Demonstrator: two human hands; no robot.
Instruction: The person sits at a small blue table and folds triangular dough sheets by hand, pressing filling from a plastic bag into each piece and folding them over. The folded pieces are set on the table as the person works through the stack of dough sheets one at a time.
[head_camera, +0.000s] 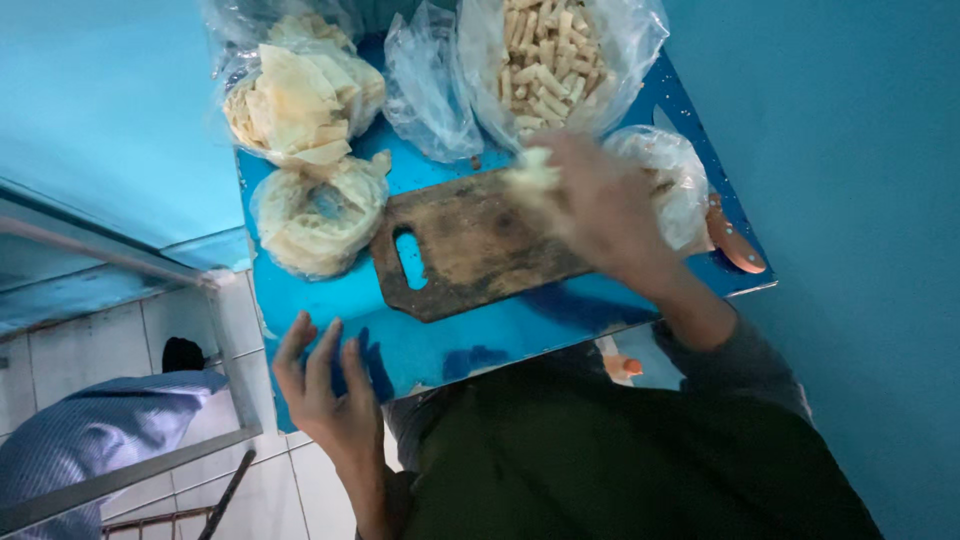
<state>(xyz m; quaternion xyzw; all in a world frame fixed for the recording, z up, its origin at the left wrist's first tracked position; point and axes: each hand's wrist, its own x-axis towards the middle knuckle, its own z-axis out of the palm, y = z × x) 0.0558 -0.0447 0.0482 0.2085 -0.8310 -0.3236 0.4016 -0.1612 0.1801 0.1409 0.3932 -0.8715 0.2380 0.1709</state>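
My right hand (600, 210) is blurred over the right end of a dark wooden cutting board (470, 250) and pinches a pale piece of dough (532, 170) at its fingertips. My left hand (325, 385) hovers with fingers spread at the near edge of the blue table (480, 340), holding nothing. Behind the board stand clear plastic bags: one with stacked pale wrapper sheets (300, 95), one with a flat coil of wrappers (320, 215), and one filled with small rolled sticks (550, 60).
An empty crumpled plastic bag (430, 85) lies between the filled bags. Another bag (670, 180) sits under my right hand, beside an orange knife handle (735, 245). White floor tiles and a metal rail (130, 470) lie to the left, blue wall to the right.
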